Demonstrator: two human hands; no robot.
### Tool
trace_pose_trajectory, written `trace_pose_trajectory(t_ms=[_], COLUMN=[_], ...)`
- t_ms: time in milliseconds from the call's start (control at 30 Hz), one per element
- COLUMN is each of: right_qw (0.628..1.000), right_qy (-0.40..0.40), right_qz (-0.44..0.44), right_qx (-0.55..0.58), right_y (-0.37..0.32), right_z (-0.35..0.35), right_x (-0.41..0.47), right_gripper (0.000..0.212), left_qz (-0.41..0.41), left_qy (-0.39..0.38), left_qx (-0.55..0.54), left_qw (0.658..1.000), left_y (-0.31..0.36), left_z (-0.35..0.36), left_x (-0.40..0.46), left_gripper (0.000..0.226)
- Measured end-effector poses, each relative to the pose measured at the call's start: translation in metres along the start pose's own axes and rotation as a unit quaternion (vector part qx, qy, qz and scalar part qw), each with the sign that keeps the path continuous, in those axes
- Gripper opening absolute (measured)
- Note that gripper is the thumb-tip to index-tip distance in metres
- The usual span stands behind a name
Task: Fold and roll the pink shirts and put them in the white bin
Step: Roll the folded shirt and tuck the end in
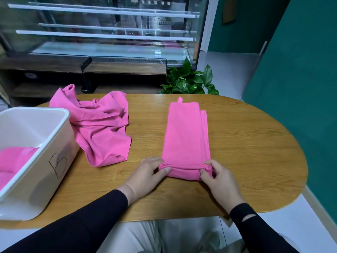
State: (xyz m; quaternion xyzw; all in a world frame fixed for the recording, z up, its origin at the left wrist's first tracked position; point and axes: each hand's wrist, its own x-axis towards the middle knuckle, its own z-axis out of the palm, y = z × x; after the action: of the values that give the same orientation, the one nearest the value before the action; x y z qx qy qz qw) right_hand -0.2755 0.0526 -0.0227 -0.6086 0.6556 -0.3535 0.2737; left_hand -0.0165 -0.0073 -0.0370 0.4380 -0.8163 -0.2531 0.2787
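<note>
A pink shirt (pixel 186 136) folded into a long narrow strip lies on the wooden table (pixel 246 152), its near end turned into a short roll. My left hand (pixel 148 172) pinches the roll's left end and my right hand (pixel 216 177) pinches its right end. A crumpled heap of pink shirt (pixel 99 125) lies to the left of the strip. The white bin (pixel 36 172), marked with a "B", stands at the table's left edge and holds pink fabric (pixel 12 161).
A green leafy plant (pixel 187 79) stands behind the table's far edge. Beyond it is a glass display case (pixel 109 30) on a dark wooden counter. A teal wall (pixel 300 88) runs along the right. The table's right half is bare wood.
</note>
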Motion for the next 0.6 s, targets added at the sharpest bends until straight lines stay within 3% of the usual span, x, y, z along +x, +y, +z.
trace_pose_trajectory(t_ms=[100, 267, 367, 467, 500, 600], right_qw=[1.0, 0.994, 0.989, 0.977, 0.969, 0.942], right_qy=[0.018, 0.065, 0.068, 0.086, 0.096, 0.11], right_qz=[0.006, -0.062, -0.084, -0.115, -0.125, -0.168], right_qx=[0.009, -0.056, -0.097, -0.159, -0.19, -0.27], right_y=[-0.001, 0.0, 0.003, 0.004, 0.005, 0.009], right_z=[0.003, 0.011, 0.014, 0.016, 0.017, 0.02], right_x=[0.002, -0.001, 0.001, -0.001, 0.0, 0.001], right_gripper=[0.02, 0.011, 0.017, 0.018, 0.019, 0.021], left_qz=[-0.077, -0.103, -0.099, -0.034, 0.003, 0.115], left_qy=[0.016, 0.007, 0.023, 0.068, 0.083, 0.135], left_qx=[-0.094, -0.121, -0.127, -0.075, -0.028, 0.172], left_qw=[0.993, 0.987, 0.987, 0.994, 0.996, 0.969], left_y=[0.003, 0.004, 0.003, -0.001, -0.002, -0.001], left_z=[-0.001, 0.004, 0.006, 0.008, 0.009, 0.02], left_x=[0.006, 0.017, 0.019, 0.016, 0.015, 0.01], left_gripper=[0.007, 0.017, 0.018, 0.015, 0.009, 0.027])
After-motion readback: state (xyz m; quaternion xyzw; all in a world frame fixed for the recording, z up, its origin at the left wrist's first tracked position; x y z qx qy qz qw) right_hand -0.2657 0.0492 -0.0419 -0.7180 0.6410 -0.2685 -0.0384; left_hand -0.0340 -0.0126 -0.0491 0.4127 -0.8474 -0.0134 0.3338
